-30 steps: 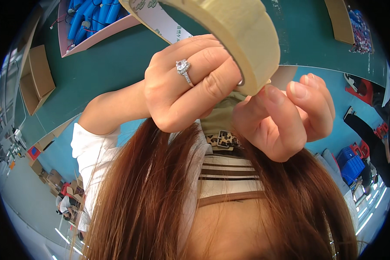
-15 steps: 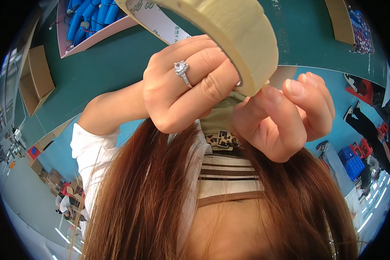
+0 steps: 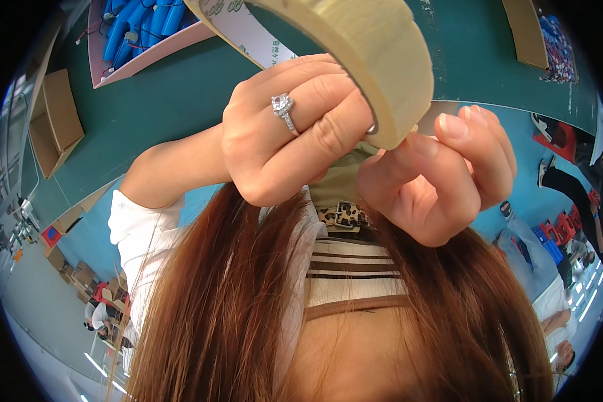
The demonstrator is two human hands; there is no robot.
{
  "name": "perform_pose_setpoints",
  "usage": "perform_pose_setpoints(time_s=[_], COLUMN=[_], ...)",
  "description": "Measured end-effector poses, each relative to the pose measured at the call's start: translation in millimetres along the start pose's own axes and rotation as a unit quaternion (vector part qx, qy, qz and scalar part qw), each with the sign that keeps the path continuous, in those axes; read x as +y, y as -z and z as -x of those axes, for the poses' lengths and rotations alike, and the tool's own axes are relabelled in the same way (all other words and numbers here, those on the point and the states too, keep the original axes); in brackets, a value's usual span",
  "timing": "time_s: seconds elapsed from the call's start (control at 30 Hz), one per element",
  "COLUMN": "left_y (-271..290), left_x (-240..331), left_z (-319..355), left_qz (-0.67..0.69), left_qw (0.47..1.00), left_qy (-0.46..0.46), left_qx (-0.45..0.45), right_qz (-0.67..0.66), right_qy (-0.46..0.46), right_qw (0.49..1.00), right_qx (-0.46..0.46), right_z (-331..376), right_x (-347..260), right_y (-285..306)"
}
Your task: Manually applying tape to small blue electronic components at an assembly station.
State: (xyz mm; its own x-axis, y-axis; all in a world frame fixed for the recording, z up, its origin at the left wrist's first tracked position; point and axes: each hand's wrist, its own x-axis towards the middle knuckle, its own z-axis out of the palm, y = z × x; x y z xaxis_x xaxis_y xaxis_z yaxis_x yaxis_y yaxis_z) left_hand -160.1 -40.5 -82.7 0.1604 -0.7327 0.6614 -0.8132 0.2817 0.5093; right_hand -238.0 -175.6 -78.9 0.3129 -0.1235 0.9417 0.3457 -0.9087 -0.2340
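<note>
A roll of beige masking tape (image 3: 372, 50) fills the top middle, held close to the camera. My left hand (image 3: 288, 130), with a ring on one finger, grips the roll from below. My right hand (image 3: 442, 181) pinches at the roll's lower edge with curled fingers, thumb and forefinger touching the tape. Long brown hair, a striped top and a belt buckle (image 3: 345, 216) lie below the hands.
A dark green table (image 3: 167, 94) lies behind. A pink tray (image 3: 141, 57) with blue cylinders stands at top left, a cardboard box (image 3: 50, 127) at the left, another box (image 3: 526, 30) at top right. People sit along the blue floor at right.
The roll has tilted slightly rightward and my right fingers have shifted up against its lower edge. My left hand stays in place.
</note>
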Motion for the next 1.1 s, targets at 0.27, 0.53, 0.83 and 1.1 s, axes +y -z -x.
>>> perform_pose_setpoints(time_s=[0.27,0.53,0.83,1.1], left_y=[-13,-18,-14,-5], left_x=[-9,-5,0,3], left_z=[-11,-8,-13,-8], left_qz=[-0.043,-0.09,-0.14,-0.121], left_qw=[0.994,0.982,0.981,0.988], left_qy=[-0.048,-0.044,-0.015,0.046], left_qx=[0.089,0.158,0.136,0.078], right_qz=[-0.042,0.024,0.076,0.067], right_qy=[-0.02,-0.097,-0.081,0.009], right_qw=[0.999,0.994,0.994,0.997], right_qx=[-0.009,0.047,0.01,-0.036], right_z=[-5,-9,-7,-5], right_x=[2,-10,-6,10], right_y=[-4,-22,-19,-9])
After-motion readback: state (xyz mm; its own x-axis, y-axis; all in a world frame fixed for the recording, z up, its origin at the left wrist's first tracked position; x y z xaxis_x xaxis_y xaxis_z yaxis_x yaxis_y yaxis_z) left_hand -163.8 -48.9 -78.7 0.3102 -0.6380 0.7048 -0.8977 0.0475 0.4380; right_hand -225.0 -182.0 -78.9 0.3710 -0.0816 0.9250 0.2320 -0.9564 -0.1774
